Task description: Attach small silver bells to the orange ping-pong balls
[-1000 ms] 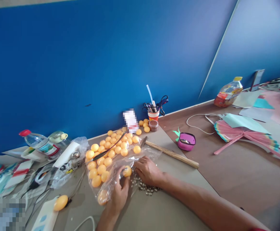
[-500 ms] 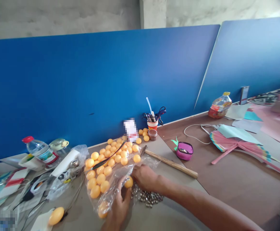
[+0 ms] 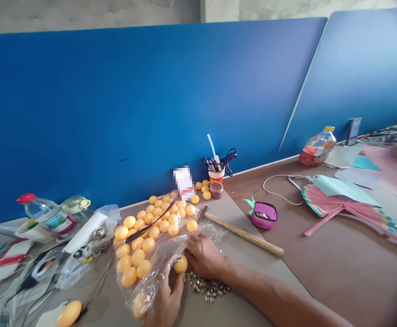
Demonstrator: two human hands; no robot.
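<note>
My left hand (image 3: 167, 297) is closed on a small orange ball (image 3: 181, 265), held between thumb and fingers. Something shiny and small shows at the ball's upper left. My right hand (image 3: 203, 255) is right beside the ball, its fingers curled; their tips are partly hidden, so whatever they pinch cannot be made out. Below it lies a pile of small shiny metal pieces (image 3: 210, 289). A clear plastic bag (image 3: 162, 259) holding several orange balls (image 3: 137, 257) spreads out to the left and beyond my hands.
A wooden-handled hammer (image 3: 249, 236) lies to the right, near a purple pouch (image 3: 264, 215). Behind are a cup of pens (image 3: 216, 175) and a round lidded tub (image 3: 216, 190). Bottles (image 3: 50, 215) and cables clutter the left. A pink fan (image 3: 341, 204) lies at right, before a blue partition (image 3: 144, 109).
The camera view has shifted slightly. My left hand still holds the ball, which now shows more fully, and my right hand stays close beside it.
</note>
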